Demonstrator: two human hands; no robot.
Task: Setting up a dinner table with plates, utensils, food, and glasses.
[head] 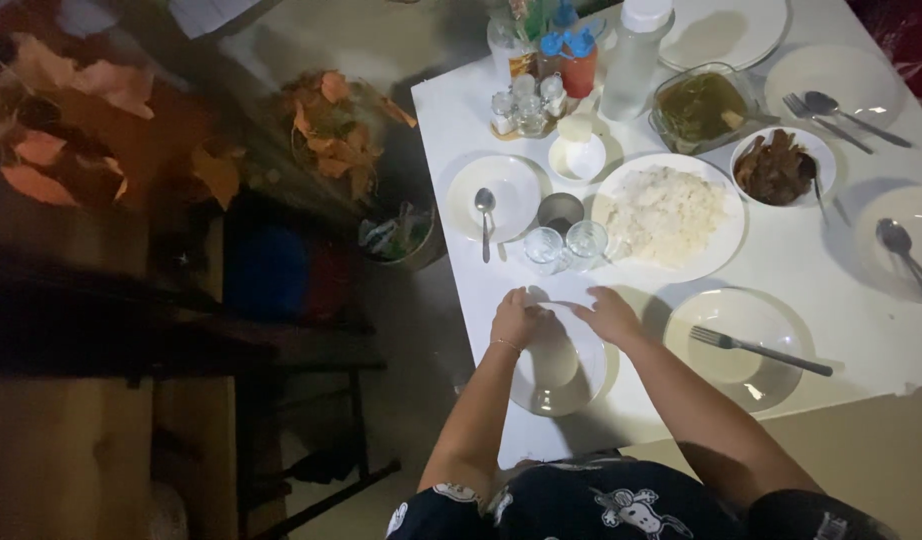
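Note:
A white plate [561, 375] lies at the near edge of the white table [461, 130], partly over the edge. My left hand [517, 318] grips its far-left rim with curled fingers. My right hand [609, 314] rests on its far-right rim, fingers spread flat. Just beyond my hands stand two small clear glasses [565, 245] and a small dark cup [560, 211].
A plate of rice [669, 213], a dish of dark meat [781, 166], a glass dish of green stew [703, 105], plates with a fork [759, 348] and spoons, a bottle [634, 58] and condiments [541, 80] fill the table. Left of it are dry orange leaves [331, 125] and a dark bench.

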